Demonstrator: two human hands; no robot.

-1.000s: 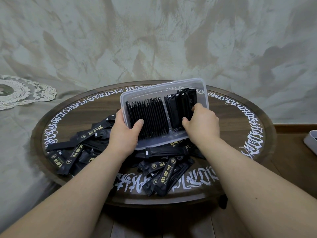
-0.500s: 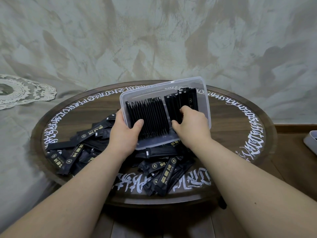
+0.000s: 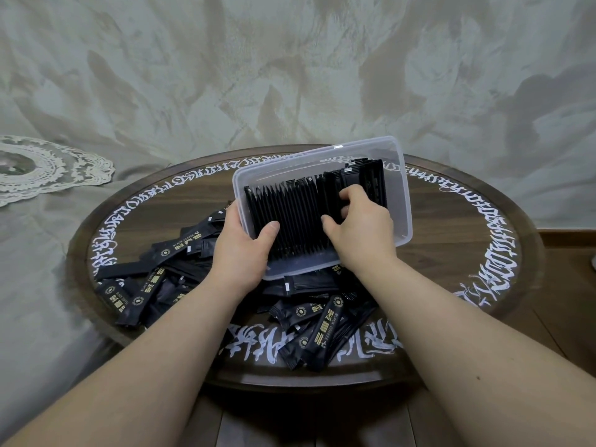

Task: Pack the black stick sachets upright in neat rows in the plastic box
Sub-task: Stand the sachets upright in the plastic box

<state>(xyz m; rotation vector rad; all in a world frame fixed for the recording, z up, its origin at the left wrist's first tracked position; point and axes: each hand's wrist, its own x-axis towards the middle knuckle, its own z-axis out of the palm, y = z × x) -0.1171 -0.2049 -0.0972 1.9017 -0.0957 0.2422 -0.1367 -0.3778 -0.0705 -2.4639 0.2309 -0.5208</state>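
Left hand point(image 3: 240, 250) is gripping the tilted plastic box point(image 3: 407, 201) at its near-left corner; right hand point(image 3: 362, 225) inside is pinching upright sachets point(image 3: 296, 221)

A round dark wooden table point(image 3: 451, 240) ringed with white script — marbled grey-beige backdrop point(image 3: 290, 66), lace doily point(image 3: 48, 166) at left.

Both forearms are bare to the frame's edge, with no sleeves, rings or watch showing.

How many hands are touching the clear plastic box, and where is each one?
2. The left hand grips the clear plastic box at its near-left corner, thumb inside. The right hand reaches inside, fingers among the upright black stick sachets. None seems hidden.
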